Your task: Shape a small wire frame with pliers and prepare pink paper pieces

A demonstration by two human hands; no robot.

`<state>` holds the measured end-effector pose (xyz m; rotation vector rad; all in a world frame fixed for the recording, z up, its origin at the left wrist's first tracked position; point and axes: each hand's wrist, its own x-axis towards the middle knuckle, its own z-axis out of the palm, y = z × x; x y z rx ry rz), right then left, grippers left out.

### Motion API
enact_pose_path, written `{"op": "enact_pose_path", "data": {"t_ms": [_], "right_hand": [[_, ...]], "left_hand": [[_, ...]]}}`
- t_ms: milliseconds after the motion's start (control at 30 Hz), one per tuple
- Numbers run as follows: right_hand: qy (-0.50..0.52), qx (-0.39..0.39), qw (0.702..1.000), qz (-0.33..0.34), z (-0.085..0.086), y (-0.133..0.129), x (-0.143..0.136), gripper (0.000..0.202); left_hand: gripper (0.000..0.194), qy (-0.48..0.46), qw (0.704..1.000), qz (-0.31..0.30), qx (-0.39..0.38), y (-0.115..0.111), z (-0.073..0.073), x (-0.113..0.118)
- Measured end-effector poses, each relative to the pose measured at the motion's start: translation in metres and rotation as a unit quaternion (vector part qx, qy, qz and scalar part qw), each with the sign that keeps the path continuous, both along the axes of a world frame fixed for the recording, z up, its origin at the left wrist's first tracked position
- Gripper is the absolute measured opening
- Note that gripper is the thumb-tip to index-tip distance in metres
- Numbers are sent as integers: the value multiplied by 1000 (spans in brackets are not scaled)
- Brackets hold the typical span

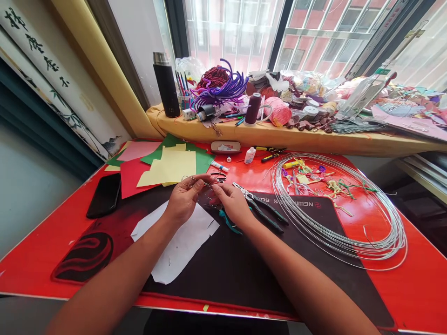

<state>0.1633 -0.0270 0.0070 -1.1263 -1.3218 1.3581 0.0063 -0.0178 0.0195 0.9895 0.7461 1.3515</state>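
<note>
1. Wire grip: we hold a thin bent wire piece between our left hand and right hand, above the far part of the dark mat. The fingers of both hands are together, clamped on the wire piece. Its exact shape between them is too small to tell.
2. Slip or spring-back: thin wire may, in our judgement, roll under light pressure or flick out if one side releases under tension.
3. Skin prick: if a cut end is exposed close to our fingertips, pushing towards it could puncture the skin.
4. Tool contact: the teal-handled tool lies partly hidden by our right hand, with the black-handled pliers just beside. A downward wrist movement could knock either.
5. Paper shift: our left forearm crosses above the white paper; lowering it could drag or crease the sheet.
6. Snagging: the wire coil overlaps the mat and the red counter. Its loose strands could catch a sleeve or scraps.
</note>
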Motion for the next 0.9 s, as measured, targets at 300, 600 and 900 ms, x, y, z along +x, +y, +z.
{"op": "enact_pose_path", "data": {"t_ms": [300, 600, 900], "right_hand": [[78, -8, 997, -2, -7, 1, -10, 29], [49, 38, 997, -41, -4, 2, 11, 33], [-50, 107, 990, -78, 4, -5, 25, 31]], "left_hand": [[22, 43, 999, 5, 25, -7, 2, 7], [34, 115, 992, -45, -21, 0, -6, -3], [31, 92, 986, -90, -106, 1, -5, -6]]}}
